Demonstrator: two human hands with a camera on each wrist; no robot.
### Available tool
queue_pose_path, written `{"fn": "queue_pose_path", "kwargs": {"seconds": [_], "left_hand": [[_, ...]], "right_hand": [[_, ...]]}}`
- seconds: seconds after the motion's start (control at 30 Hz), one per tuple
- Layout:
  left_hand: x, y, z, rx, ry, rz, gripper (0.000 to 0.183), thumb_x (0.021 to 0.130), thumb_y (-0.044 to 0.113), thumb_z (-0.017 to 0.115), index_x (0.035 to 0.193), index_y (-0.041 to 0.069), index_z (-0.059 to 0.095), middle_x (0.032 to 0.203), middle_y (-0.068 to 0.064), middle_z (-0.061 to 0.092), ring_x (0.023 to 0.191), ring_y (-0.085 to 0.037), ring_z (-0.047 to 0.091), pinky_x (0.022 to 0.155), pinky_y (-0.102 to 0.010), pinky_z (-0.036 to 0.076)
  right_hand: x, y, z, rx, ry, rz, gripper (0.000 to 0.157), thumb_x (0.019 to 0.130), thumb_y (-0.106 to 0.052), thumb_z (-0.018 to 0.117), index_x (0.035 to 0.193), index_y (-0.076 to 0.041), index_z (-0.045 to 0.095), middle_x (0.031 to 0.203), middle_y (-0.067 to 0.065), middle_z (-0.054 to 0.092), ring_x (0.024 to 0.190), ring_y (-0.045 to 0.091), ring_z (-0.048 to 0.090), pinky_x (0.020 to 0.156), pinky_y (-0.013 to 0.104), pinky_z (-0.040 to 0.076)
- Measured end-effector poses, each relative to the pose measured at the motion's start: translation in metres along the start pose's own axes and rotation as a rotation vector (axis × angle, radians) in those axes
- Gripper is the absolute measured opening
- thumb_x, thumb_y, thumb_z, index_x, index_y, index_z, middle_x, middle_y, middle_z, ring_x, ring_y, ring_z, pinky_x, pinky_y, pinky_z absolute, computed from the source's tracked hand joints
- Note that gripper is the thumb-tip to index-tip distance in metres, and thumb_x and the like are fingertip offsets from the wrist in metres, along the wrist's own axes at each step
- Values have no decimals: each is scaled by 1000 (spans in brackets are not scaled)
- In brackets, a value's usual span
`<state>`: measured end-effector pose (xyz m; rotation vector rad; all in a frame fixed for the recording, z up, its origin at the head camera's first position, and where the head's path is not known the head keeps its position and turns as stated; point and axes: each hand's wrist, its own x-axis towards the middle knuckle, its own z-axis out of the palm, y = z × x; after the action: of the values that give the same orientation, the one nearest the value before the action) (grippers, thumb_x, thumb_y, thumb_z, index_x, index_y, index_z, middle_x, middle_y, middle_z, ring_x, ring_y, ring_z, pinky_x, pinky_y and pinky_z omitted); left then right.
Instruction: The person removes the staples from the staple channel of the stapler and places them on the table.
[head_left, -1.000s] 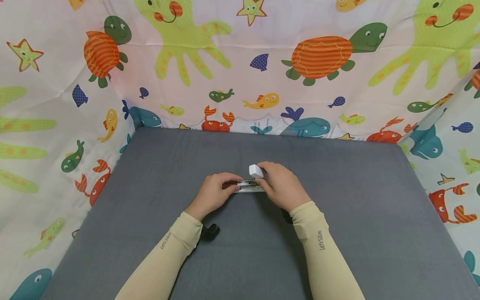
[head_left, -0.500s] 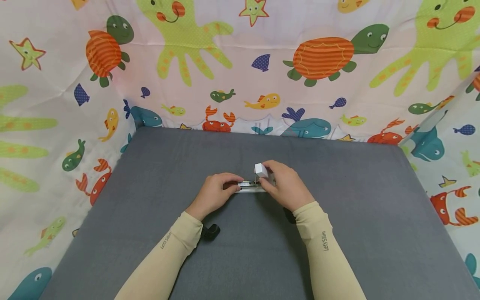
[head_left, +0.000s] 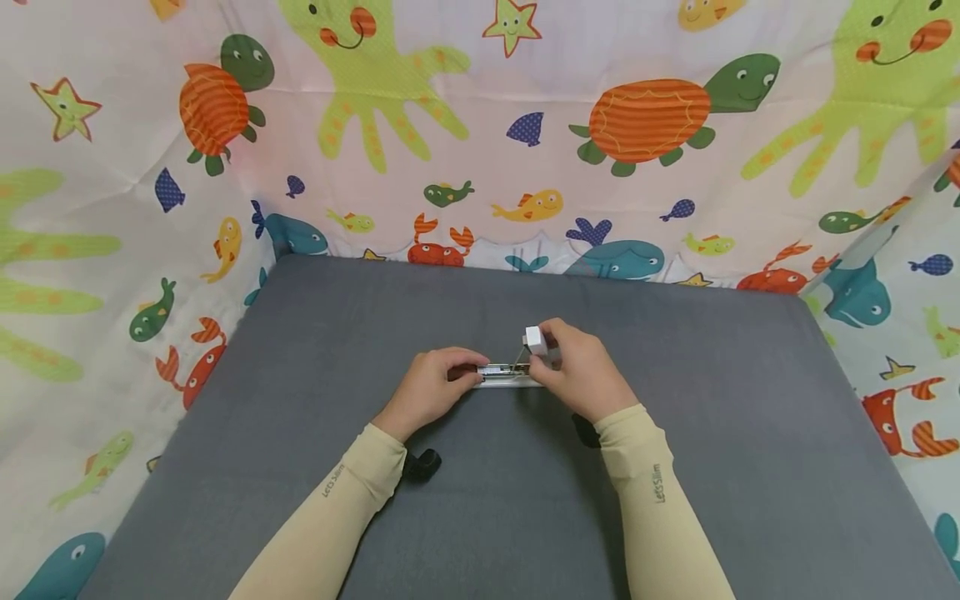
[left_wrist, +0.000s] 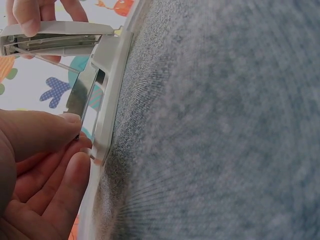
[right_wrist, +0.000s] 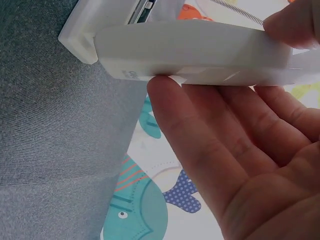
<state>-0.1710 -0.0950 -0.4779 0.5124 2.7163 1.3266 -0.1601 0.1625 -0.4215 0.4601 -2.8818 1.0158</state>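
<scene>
A white stapler stands on the grey cloth with its top cover swung up and back, baring the metal staple channel. A thin spring runs between the raised cover and the channel. My left hand pinches the front end of the channel between thumb and fingers; the fingertips hide that end. With thumb and fingers, my right hand grips the raised cover near its free end. In the right wrist view the cover lies between the thumb above and the fingers below.
Grey cloth covers the table. A white curtain printed with sea animals hangs behind it and along both sides. Black wrist straps show beneath the sleeves.
My right hand has moved rightward, tilting the stapler's top cover further back and drawing the spring out longer. My left hand keeps its pinch in nearly the same place.
</scene>
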Motion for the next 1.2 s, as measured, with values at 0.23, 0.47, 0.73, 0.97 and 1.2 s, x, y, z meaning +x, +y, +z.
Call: {"fn": "queue_pose_path", "kwargs": {"seconds": [0.23,0.47,0.73,0.97,1.2], "left_hand": [[0,-1,2,-1,9,-10,23,100,16,80,123,20,83,122,4,79,99,-11,74,92,-35,65],[1,-1,1,11,11,7,24,99,16,81,122,21,83,122,6,79,101,-10,74,92,-35,64],[0,-3,0,4,-6,13,24,100,16,80,123,21,83,124,5,79,104,-9,75,93,-34,64],[0,-3,1,-3,-1,6,24,100,16,80,123,22,83,124,6,79,104,-9,75,94,-34,64],[-1,-4,2,-18,7,6,24,100,15,80,122,22,83,123,7,79,102,-8,74,92,-34,64]], "right_hand": [[-2,4,-3,32,-4,22,37,97,-18,72,131,-6,63,120,14,76,97,26,79,85,46,68],[-2,6,-9,-7,11,42,35,96,-20,71,128,-8,64,116,12,77,99,27,73,82,44,62],[-4,9,-12,6,-23,91,36,98,-22,69,132,-10,63,119,13,76,102,30,70,80,41,59],[-6,11,-18,10,-28,90,34,97,-21,69,129,-10,63,116,12,76,96,28,69,76,38,58],[-7,13,-22,16,-34,112,31,98,-20,69,126,-10,63,115,13,75,90,27,66,70,35,53]]}}
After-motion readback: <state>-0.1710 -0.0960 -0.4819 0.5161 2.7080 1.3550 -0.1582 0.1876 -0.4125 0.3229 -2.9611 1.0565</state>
